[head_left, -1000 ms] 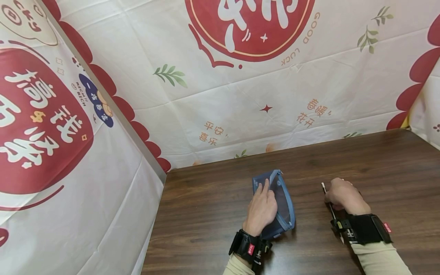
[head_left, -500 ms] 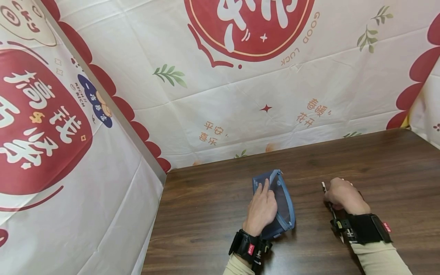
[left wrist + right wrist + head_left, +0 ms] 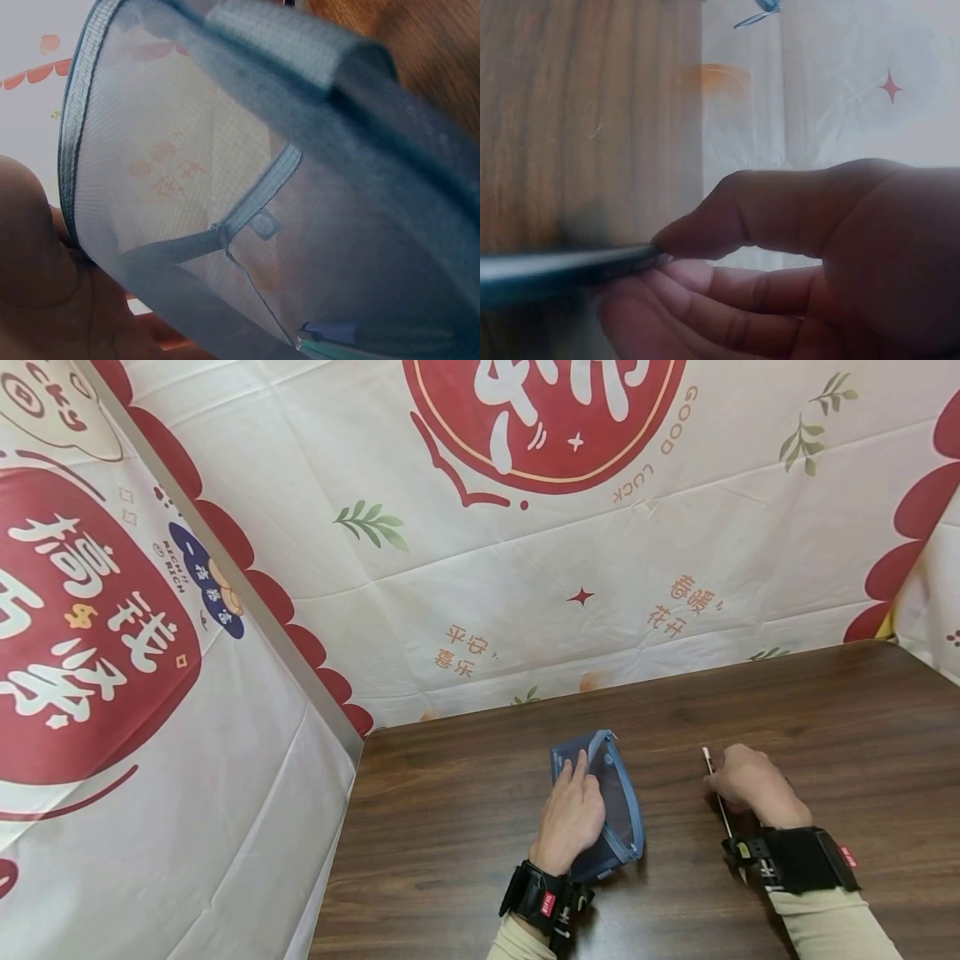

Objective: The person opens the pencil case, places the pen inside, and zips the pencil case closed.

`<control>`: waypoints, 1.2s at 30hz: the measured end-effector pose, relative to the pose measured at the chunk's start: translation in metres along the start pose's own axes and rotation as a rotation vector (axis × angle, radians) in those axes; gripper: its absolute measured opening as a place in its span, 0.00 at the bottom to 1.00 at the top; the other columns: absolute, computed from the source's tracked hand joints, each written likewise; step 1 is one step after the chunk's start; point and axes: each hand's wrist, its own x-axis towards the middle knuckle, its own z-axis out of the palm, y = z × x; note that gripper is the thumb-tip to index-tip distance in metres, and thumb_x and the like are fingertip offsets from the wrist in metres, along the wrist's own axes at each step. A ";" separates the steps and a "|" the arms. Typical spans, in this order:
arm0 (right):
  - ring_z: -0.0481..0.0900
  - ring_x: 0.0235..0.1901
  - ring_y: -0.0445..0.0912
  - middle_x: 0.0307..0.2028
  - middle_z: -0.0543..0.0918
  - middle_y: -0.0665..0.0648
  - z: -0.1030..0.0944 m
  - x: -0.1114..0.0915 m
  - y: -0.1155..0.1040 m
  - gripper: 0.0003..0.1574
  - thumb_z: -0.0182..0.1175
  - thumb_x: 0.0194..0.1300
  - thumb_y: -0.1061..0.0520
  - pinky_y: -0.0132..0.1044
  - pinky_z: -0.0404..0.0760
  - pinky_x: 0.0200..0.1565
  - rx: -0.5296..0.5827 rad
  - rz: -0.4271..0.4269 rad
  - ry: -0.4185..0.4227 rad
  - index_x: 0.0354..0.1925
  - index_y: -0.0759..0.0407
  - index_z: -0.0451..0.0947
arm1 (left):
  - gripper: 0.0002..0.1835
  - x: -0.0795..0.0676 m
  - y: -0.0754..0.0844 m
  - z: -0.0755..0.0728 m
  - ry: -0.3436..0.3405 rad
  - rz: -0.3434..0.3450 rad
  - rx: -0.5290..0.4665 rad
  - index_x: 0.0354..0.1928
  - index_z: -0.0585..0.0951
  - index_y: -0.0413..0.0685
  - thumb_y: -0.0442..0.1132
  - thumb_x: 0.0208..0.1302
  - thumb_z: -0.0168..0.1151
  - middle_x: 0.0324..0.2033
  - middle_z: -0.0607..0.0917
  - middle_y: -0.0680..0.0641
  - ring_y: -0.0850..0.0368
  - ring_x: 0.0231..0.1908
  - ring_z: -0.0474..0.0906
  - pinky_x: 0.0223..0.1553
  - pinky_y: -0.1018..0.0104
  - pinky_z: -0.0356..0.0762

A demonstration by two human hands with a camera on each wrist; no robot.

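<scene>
My left hand (image 3: 568, 822) holds a blue mesh pencil case (image 3: 621, 797), its fingers stretched across the left side. The zipped mouth gapes toward the right. Seen in the left wrist view, the see-through mesh (image 3: 180, 142) stands beside the thumb, and pens (image 3: 352, 334) show at the bottom. Some way to the right, my right hand (image 3: 757, 785) pinches a slim dark pencil (image 3: 724, 814) with a pale far end. The right wrist view shows the pencil (image 3: 562, 270) between thumb and fingertips, close over the wood. The pencil's near part runs beside the wrist strap.
The brown wooden table (image 3: 450, 810) lies under both hands. A printed white cloth (image 3: 300, 452) with red emblems hangs behind it, and another printed cloth (image 3: 247, 793) stands along the left side. Both wrists carry black straps (image 3: 810, 860).
The right hand has shifted slightly, and the pencil's far end has risen a little, the pencil now catching more light. The left hand and the pencil case have stayed in place.
</scene>
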 end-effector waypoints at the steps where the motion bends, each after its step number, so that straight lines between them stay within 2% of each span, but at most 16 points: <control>1: 0.67 0.12 0.43 0.09 0.66 0.49 0.000 0.000 0.000 0.18 0.55 0.60 0.59 0.35 0.66 0.20 0.010 -0.005 -0.001 0.16 0.61 0.65 | 0.27 0.000 0.000 0.000 0.000 0.001 0.000 0.72 0.60 0.57 0.47 0.73 0.28 0.70 0.63 0.43 0.47 0.67 0.59 0.63 0.46 0.64; 3: 0.67 0.12 0.42 0.08 0.65 0.47 0.000 -0.001 -0.002 0.25 0.54 0.62 0.59 0.34 0.65 0.20 0.029 -0.010 -0.006 0.11 0.53 0.60 | 0.27 0.000 0.000 0.000 0.001 0.003 0.000 0.72 0.60 0.56 0.46 0.73 0.28 0.70 0.63 0.43 0.47 0.67 0.59 0.63 0.46 0.64; 7: 0.70 0.13 0.43 0.09 0.70 0.48 -0.003 -0.002 -0.004 0.27 0.54 0.65 0.57 0.35 0.64 0.20 0.050 -0.013 0.000 0.11 0.51 0.61 | 0.28 0.000 0.001 0.000 0.002 0.001 -0.002 0.72 0.60 0.56 0.47 0.73 0.28 0.70 0.63 0.43 0.47 0.66 0.60 0.63 0.46 0.64; 15: 0.74 0.17 0.45 0.13 0.76 0.50 -0.010 -0.003 -0.005 0.19 0.53 0.66 0.55 0.36 0.68 0.22 0.074 -0.012 0.034 0.18 0.57 0.68 | 0.28 0.001 0.001 -0.001 -0.001 0.005 0.022 0.72 0.61 0.56 0.46 0.73 0.28 0.70 0.63 0.44 0.48 0.66 0.60 0.62 0.47 0.65; 24: 0.73 0.21 0.47 0.20 0.77 0.54 -0.017 -0.010 -0.013 0.16 0.55 0.64 0.53 0.39 0.69 0.23 0.053 -0.067 0.139 0.26 0.64 0.74 | 0.28 0.001 0.000 -0.001 -0.005 0.003 0.011 0.72 0.61 0.56 0.46 0.73 0.27 0.70 0.63 0.44 0.46 0.67 0.59 0.63 0.47 0.64; 29: 0.78 0.25 0.49 0.24 0.83 0.60 -0.022 -0.014 -0.017 0.20 0.55 0.63 0.52 0.44 0.74 0.27 0.050 -0.108 0.192 0.35 0.71 0.77 | 0.28 0.001 0.000 0.000 -0.008 -0.006 0.003 0.72 0.60 0.57 0.47 0.73 0.27 0.71 0.62 0.44 0.46 0.67 0.59 0.63 0.47 0.63; 36: 0.83 0.26 0.50 0.31 0.85 0.67 -0.024 -0.020 -0.022 0.25 0.54 0.65 0.52 0.48 0.79 0.29 0.139 -0.122 0.210 0.43 0.76 0.74 | 0.28 0.001 0.000 0.000 -0.009 -0.012 0.003 0.72 0.60 0.57 0.47 0.73 0.28 0.71 0.62 0.44 0.46 0.67 0.59 0.63 0.46 0.63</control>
